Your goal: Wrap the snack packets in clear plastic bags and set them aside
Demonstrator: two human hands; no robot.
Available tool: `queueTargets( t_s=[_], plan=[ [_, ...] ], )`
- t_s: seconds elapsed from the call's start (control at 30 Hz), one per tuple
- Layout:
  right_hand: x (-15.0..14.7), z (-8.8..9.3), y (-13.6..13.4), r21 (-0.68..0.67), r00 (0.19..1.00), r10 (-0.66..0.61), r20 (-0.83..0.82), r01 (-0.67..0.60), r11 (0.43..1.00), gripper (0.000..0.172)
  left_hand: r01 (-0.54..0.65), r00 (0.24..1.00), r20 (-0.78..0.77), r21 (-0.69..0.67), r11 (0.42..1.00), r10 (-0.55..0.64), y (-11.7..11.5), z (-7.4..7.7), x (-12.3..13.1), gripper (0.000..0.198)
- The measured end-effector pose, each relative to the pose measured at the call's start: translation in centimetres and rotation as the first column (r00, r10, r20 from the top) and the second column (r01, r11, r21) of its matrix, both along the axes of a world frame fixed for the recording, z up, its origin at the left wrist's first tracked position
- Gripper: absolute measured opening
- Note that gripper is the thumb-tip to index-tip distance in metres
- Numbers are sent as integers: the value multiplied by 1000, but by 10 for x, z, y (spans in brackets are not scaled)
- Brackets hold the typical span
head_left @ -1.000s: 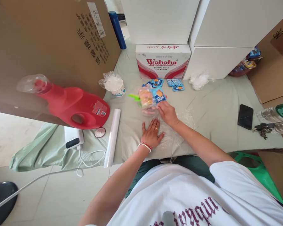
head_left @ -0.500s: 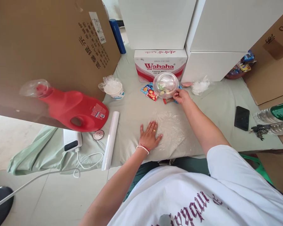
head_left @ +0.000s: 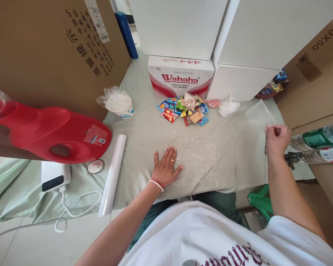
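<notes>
My left hand (head_left: 166, 169) lies flat with fingers spread on a sheet of clear plastic wrap (head_left: 197, 159) laid over the pale green cloth (head_left: 144, 129). My right hand (head_left: 277, 138) is out at the right, pinched shut on the rim of a clear plastic bowl (head_left: 259, 113) held above the cloth. A loose pile of small snack packets (head_left: 184, 109) lies beyond the wrap, in front of the Wahaha carton (head_left: 180, 75).
A red detergent jug (head_left: 50, 133) lies at the left beside a roll of wrap (head_left: 112, 173), a power bank (head_left: 54, 177) and a covered paper cup (head_left: 119, 103). Crumpled plastic (head_left: 229, 107), water bottles (head_left: 319, 142), keys (head_left: 292, 159) and large cartons surround the cloth.
My right hand tipped the clear bowl over near the carton, leaving the snack packets in a pile, then swung the bowl far to the right. My left hand stayed flat on the wrap.
</notes>
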State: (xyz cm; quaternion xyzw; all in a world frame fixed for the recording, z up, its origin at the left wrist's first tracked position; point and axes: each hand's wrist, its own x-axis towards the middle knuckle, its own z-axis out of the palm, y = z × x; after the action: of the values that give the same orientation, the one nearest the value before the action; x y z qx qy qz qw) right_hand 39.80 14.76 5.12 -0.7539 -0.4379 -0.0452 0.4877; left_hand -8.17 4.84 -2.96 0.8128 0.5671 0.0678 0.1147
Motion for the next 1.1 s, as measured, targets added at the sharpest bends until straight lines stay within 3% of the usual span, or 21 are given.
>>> queueTargets(
  t_s=[0.07, 0.13, 0.23, 0.43, 0.67, 0.87, 1.0, 1.1],
  plan=[
    [21, -13, -5, -109, 983, -9, 185, 30, 994, 16, 4, 1000, 0, 0, 1000, -4, 0, 0, 0, 73],
    [27, -26, -2, -181, 970, 41, 238, 3, 983, 15, -5, 1000, -2, 5, 1000, 5, 1, -1, 0, 73],
    [25, -42, 19, -265, 969, 72, 238, -7, 964, 16, -24, 1000, -5, 18, 1000, 24, 1, -2, 2, 74],
    [30, -61, 84, -295, 977, 111, 182, -54, 954, 18, -28, 1000, -11, 12, 1000, 28, 2, -3, 3, 74],
    [31, -66, 142, -301, 966, 184, 184, -123, 946, 17, -29, 1000, -11, 9, 1000, 29, 2, -3, 3, 74],
    [4, -60, 135, -326, 921, 362, 142, -302, 896, 13, -27, 1000, 2, -1, 1000, 27, 3, -2, 3, 74],
    [9, -54, 123, -270, 956, 235, 173, -184, 945, 15, -30, 999, 9, -8, 1000, 30, 3, -1, 4, 74],
    [14, -46, 120, -386, 974, 181, 133, -117, 915, 23, -33, 999, 20, -5, 999, 33, 2, -1, 4, 73]
  ],
)
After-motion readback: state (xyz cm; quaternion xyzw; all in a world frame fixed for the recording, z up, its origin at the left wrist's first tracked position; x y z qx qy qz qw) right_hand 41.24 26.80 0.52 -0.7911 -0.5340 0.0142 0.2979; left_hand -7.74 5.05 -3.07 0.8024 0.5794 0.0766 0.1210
